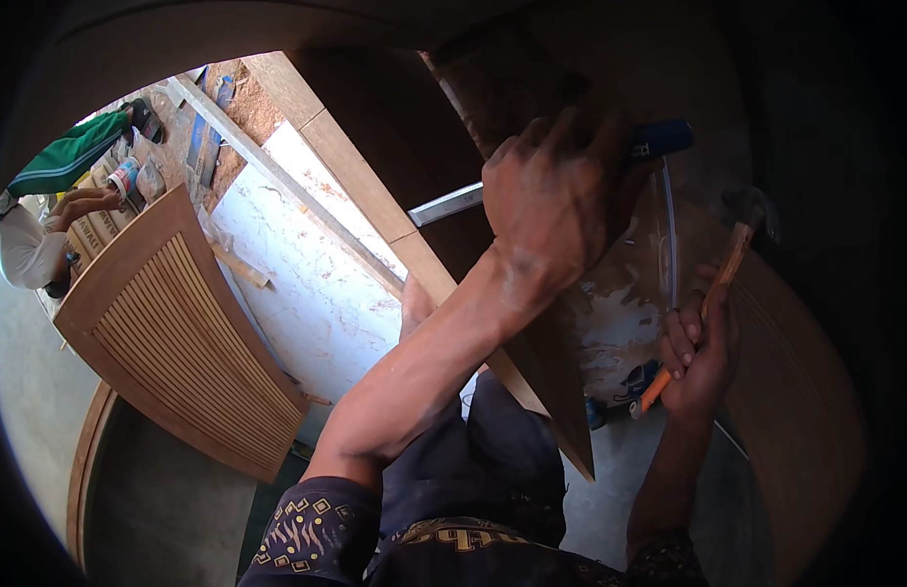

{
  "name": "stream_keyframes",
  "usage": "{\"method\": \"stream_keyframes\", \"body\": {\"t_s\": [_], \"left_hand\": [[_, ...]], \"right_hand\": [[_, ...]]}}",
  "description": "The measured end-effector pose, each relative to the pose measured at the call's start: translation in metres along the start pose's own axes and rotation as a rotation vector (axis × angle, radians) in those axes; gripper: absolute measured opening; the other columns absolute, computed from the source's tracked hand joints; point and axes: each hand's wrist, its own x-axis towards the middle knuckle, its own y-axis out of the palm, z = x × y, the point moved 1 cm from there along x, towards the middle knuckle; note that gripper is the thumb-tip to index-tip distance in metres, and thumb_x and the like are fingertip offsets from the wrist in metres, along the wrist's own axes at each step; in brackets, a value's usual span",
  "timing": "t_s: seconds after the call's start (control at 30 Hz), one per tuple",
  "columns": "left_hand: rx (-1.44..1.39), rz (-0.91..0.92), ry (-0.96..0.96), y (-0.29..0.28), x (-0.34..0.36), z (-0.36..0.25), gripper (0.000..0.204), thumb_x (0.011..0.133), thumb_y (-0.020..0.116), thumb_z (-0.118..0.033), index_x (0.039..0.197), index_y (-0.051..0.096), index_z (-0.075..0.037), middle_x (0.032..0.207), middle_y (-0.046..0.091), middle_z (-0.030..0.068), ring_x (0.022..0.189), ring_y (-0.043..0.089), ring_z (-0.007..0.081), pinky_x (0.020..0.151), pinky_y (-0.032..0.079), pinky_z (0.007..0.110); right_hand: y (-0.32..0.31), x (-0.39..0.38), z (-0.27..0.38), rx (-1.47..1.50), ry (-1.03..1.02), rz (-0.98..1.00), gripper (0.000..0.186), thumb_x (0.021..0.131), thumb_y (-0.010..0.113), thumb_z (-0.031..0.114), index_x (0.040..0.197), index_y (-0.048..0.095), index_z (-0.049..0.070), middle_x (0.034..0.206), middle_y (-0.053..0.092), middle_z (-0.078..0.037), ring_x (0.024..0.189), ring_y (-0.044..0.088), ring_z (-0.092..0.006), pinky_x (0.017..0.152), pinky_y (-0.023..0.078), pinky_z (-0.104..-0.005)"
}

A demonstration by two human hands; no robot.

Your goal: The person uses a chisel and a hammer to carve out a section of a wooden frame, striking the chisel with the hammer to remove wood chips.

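My left hand [546, 196] is closed on a chisel, its blue handle [668, 137] sticking out to the right and its steel blade [439, 205] lying across a dark wooden frame with a lighter edge [355, 186]; the tip is at that edge. My right hand [698, 352] grips the orange-brown wooden handle [730, 256] of a hammer below and right of the chisel. The hammer's dark head [752, 210] points upward, apart from the chisel.
A louvered wooden panel [140, 313] leans at left. Behind it a co-worker in a white top [28, 249] and green trousers reaches toward stacked packages. A white sheet [287, 293] with debris, a long pale batten [258, 157] and a curved wooden piece [786, 391] surround me.
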Motion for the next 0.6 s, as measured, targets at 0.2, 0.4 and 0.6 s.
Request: {"method": "stream_keyframes", "body": {"t_s": [0.2, 0.4, 0.6], "left_hand": [[0.054, -0.025, 0.031, -0.001, 0.002, 0.0, 0.036, 0.081, 0.076, -0.037, 0.11, 0.071, -0.014, 0.083, 0.065, 0.0058, 0.071, 0.068, 0.0262, 0.057, 0.052, 0.037], [0.057, -0.008, 0.013, -0.0005, 0.003, -0.0004, 0.038, 0.079, 0.078, -0.035, 0.11, 0.071, -0.015, 0.082, 0.065, 0.0056, 0.071, 0.068, 0.0268, 0.057, 0.052, 0.038], [0.065, -0.001, 0.009, 0.0007, 0.0028, 0.0002, 0.039, 0.078, 0.079, -0.035, 0.112, 0.072, -0.017, 0.084, 0.067, 0.0063, 0.072, 0.068, 0.0274, 0.059, 0.054, 0.038]], "right_hand": [[-0.0018, 0.0028, 0.0006, -0.013, -0.007, 0.003, 0.036, 0.106, 0.048, 0.033, 0.126, 0.053, 0.003, 0.066, 0.038, 0.005, 0.043, 0.028, 0.0001, 0.034, 0.022, -0.0169], [0.0019, 0.0047, 0.0016, -0.024, -0.018, -0.008, 0.037, 0.106, 0.049, 0.033, 0.125, 0.053, 0.002, 0.065, 0.038, 0.005, 0.043, 0.028, 0.0003, 0.033, 0.022, -0.0169], [0.0026, 0.0065, 0.0032, -0.034, -0.021, -0.012, 0.038, 0.106, 0.049, 0.034, 0.125, 0.053, 0.001, 0.065, 0.038, 0.005, 0.043, 0.028, 0.0006, 0.033, 0.021, -0.017]]}}
